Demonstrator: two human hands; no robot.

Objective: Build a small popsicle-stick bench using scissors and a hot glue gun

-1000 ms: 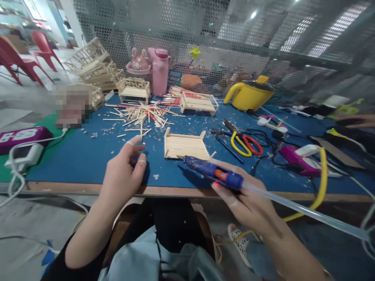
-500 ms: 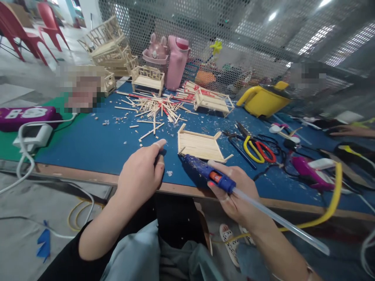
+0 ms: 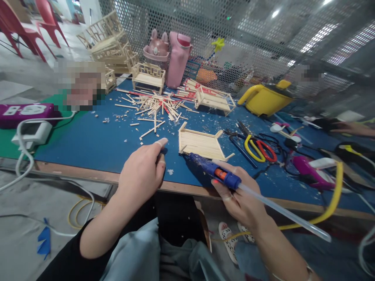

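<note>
The right hand (image 3: pixel 243 199) is closed around a blue glue gun (image 3: pixel 212 171) at the bench's near edge, nozzle touching the near side of a flat stick frame (image 3: pixel 200 145). The left hand (image 3: pixel 142 171), loosely curled and holding nothing visible, rests fingertips on the blue bench (image 3: pixel 96 144) just beside the frame. Loose sticks (image 3: pixel 155 107) lie farther back.

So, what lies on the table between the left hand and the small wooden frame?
In the head view, only bare blue mat with a few white crumbs separates the left hand from the wooden frame. The glue gun sits further right.
</note>
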